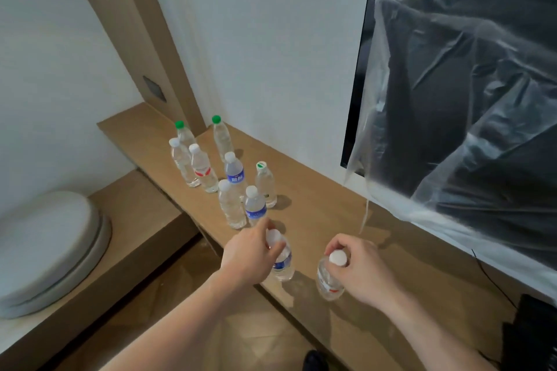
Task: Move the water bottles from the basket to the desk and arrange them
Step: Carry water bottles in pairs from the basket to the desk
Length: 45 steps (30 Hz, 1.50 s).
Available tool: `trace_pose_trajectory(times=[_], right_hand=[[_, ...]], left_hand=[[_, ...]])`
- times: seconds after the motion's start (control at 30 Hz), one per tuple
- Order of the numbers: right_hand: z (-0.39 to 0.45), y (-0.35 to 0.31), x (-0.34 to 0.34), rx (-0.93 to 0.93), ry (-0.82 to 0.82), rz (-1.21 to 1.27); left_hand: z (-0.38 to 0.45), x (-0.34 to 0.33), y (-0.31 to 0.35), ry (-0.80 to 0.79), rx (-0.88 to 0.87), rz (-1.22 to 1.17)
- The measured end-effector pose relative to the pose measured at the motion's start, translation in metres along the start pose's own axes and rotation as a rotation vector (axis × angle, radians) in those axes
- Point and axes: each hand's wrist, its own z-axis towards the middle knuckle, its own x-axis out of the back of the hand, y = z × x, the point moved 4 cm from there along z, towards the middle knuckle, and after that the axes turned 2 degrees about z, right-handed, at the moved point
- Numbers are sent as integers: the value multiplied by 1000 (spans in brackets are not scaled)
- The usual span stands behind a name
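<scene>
Several clear water bottles (pixel 232 208) with white or green caps stand upright in two loose rows on the wooden desk (pixel 319 214). My left hand (pixel 250 253) grips the neck of a blue-labelled bottle (pixel 283 265) standing near the desk's front edge. My right hand (pixel 358 268) is closed around the top of a red-labelled bottle (pixel 328 283) with a white cap, upright on the desk beside it. No basket is in view.
A television wrapped in clear plastic (pixel 458 93) hangs on the wall above the desk's right part. A lower wooden shelf at the left carries a round grey cushion (pixel 45 250). A black object (pixel 530 334) and a cable lie at the desk's right end.
</scene>
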Motion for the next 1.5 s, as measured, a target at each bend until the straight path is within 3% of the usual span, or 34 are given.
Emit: trace_pose_trajectory(times=[0.17, 0.4, 0.93, 1.23, 1.5], right_hand=[[52, -11, -11, 5, 16, -47], [97, -16, -27, -121, 53, -53], [85, -42, -60, -453, 113, 7], [-7, -107, -35, -458, 283, 14], [-168, -100, -18, -601, 542, -40]], left_hand=[[58, -10, -2, -20, 48, 51], [118, -14, 4, -86, -44, 136], [155, -9, -25, -292, -467, 207], [108, 75, -18, -188, -789, 28], [10, 89, 61, -249, -1158, 19]])
